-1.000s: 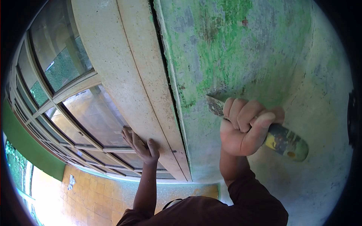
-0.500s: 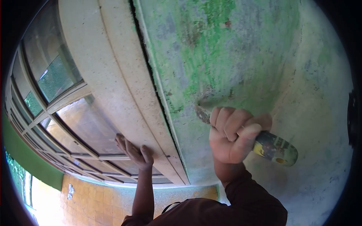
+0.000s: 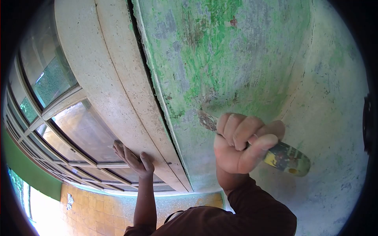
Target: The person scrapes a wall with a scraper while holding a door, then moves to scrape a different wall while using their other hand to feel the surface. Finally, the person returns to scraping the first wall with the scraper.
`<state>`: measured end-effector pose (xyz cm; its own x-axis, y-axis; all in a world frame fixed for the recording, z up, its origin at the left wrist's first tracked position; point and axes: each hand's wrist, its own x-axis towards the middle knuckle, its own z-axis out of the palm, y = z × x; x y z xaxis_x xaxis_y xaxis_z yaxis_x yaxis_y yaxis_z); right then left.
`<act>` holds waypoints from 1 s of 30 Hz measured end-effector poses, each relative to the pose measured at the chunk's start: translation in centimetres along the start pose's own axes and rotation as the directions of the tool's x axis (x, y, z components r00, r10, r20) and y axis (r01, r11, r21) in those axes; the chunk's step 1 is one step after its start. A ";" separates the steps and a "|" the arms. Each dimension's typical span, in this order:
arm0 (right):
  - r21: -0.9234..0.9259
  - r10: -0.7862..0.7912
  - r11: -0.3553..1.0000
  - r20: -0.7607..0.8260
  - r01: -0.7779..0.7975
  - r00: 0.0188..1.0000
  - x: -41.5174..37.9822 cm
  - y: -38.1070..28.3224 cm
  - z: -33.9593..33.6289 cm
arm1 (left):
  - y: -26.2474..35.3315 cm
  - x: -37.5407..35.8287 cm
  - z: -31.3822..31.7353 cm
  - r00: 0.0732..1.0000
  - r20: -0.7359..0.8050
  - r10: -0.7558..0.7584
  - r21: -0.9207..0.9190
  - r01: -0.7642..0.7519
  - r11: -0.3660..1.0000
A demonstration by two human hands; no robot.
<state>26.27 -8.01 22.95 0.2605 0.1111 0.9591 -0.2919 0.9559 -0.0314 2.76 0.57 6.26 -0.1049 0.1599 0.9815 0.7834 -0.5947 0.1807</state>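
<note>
My right hand (image 3: 242,143) is wrapped round a paint scraper (image 3: 291,159) with a dark, yellow-marked handle. Its worn, paint-crusted blade (image 3: 207,120) points up and left, close over the wall (image 3: 220,59), where green paint is patchy and grey shows through. My left hand (image 3: 136,159) rests with fingers spread against the pale wooden frame (image 3: 126,106), beside the glass panes. The thumb stands apart from the other fingers.
A dark gap (image 3: 152,84) runs between frame and wall. Glass panes (image 3: 86,129) fill the left side. Below lie yellowish floor tiles (image 3: 90,208) with a crumpled silvery scrap (image 3: 70,201). A cracked wall corner (image 3: 295,90) rises on the right.
The scraper blade has dropped slightly along the wall and shows more of its flat face. The view has shifted a little; my left hand stays on the frame.
</note>
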 end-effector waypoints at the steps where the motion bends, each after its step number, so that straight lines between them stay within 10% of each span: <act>1: 0.001 0.004 1.000 0.004 -0.004 1.000 0.0 0.3 0.0 | 0.2 0.2 0.0 1.000 0.002 -0.006 -0.008 0.006 1.000; 16: 0.097 -0.057 0.993 -0.032 0.060 0.998 0.4 0.3 0.2 | 0.0 0.0 -0.1 1.000 0.006 -0.025 0.001 0.025 1.000; 19: 0.144 0.145 0.981 -0.118 -0.128 0.982 0.5 1.5 0.5 | 0.0 -0.1 -0.1 1.000 0.006 -0.018 0.002 0.018 1.000; 24: -0.009 -0.006 1.000 0.106 0.007 0.994 0.8 -0.1 -0.5 | -0.1 -0.3 -0.2 1.000 0.005 -0.029 0.002 0.029 1.000; 30: 0.140 -0.027 0.990 0.021 0.024 0.999 0.5 -0.2 -0.2 | 0.1 0.0 -0.2 0.999 -0.006 -0.050 0.013 0.050 0.999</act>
<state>26.64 -8.09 23.39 0.2487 0.0796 0.9653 -0.4114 0.9109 0.0309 2.71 0.34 6.26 -0.1471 0.1847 0.9717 0.7852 -0.5757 0.2283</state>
